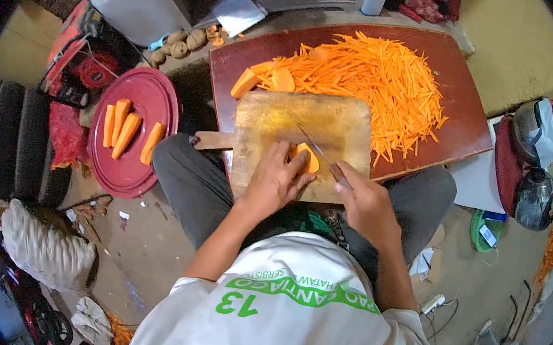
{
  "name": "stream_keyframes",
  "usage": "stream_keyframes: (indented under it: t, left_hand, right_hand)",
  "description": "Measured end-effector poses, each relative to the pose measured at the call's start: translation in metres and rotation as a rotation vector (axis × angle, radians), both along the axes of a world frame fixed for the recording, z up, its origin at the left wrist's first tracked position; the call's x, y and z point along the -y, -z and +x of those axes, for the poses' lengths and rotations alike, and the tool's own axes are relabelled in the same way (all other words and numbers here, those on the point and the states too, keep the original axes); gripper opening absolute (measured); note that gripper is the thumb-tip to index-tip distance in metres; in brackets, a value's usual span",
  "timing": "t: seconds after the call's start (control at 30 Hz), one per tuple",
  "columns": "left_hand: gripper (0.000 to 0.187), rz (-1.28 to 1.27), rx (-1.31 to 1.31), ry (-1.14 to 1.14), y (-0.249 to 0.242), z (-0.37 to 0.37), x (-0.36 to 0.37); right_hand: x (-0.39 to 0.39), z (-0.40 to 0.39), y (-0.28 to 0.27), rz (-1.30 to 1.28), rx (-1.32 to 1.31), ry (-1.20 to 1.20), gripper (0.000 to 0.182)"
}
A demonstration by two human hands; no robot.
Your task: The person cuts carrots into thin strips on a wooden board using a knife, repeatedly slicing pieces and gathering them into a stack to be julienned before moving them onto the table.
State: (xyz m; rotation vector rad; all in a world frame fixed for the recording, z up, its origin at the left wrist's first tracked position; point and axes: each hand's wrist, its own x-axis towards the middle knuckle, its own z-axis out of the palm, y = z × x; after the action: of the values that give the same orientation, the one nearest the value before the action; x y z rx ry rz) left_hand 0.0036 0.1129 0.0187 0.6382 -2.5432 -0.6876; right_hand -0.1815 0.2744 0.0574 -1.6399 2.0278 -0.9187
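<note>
A wooden cutting board (263, 113) with a handle at its left lies over the near edge of the red-brown table. On it, my left hand (278, 173) presses down a piece of carrot (306, 159) with its fingers curled round it. My right hand (365, 200) grips a knife (315, 147), whose thin blade points up and left, close beside the carrot piece. Beyond the board spreads a large heap of carrot strips (396, 84). Carrot chunks (246, 83) lie at the heap's left end, against the board.
On my left, a red round lid or tray (103, 170) holds several peeled carrots (127, 136). Potatoes (178, 47) and a blue-handled tool sit behind it. The red-brown table (462, 125) stands between my knees. A green basket (486, 230) with a phone is at right.
</note>
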Motion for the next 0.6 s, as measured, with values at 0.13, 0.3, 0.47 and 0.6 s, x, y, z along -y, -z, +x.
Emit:
stream_keyframes:
  t: [0.13,0.3,0.47,0.6]
  left_hand:
    - [0.035,-0.052,-0.066,0.050,-0.001,-0.002,0.004]
    - [0.028,-0.123,-0.068,0.057,0.005,0.001,0.003]
    - [0.024,-0.182,-0.045,0.139,0.009,0.002,0.004]
    - [0.024,-0.166,-0.030,0.182,0.007,0.001,0.005]
  right_hand:
    - [0.006,0.022,-0.033,0.303,0.019,0.004,0.045]
    - [0.000,0.034,-0.028,0.301,0.021,0.001,0.046]
    - [-0.005,0.039,-0.047,0.494,0.067,0.050,0.049]
    - [-0.016,0.039,-0.065,0.552,0.131,0.085,0.052]
